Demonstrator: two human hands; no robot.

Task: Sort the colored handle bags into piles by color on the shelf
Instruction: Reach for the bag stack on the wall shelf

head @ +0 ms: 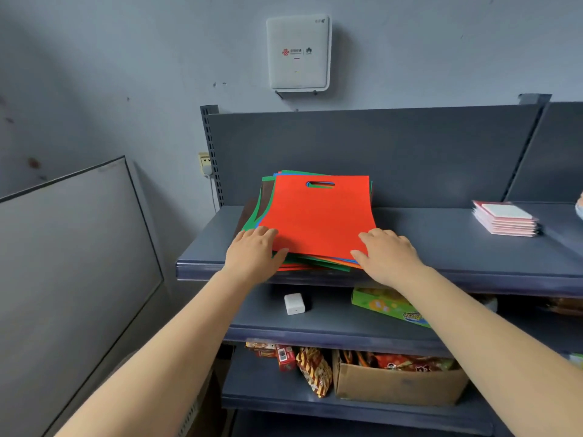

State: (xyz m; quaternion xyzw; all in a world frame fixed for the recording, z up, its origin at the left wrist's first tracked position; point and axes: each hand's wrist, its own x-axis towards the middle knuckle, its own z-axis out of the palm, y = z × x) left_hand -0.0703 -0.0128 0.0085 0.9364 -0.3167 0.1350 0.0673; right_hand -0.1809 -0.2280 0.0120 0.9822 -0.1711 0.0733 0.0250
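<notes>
A person's left hand (pixel 254 252) and right hand (pixel 386 253) rest on the near corners of a mixed stack of bags (pixel 310 228) on the top shelf (pixel 441 234). Both hands lie fairly flat with fingers lightly bent, the thumbs at the stack's front edge; whether either has actually pinched the top red bag (pixel 318 212) cannot be told. Green, blue, orange and brown edges fan out from under the red bag, so no colour piles have been started yet. To the right of the stack, well apart, lies a pile of pink booklets (pixel 506 219). Below the stack, on the next shelf down, sit a small white charger (pixel 294 303) and a green box (pixel 386 305). Above the stack a white router (pixel 298 52) hangs on the wall. The step in hand looks like peeling off the red bag: lifting only that sheet by its near edge, while steadying those beneath, should keep the stack from sliding forward off the shelf.
</notes>
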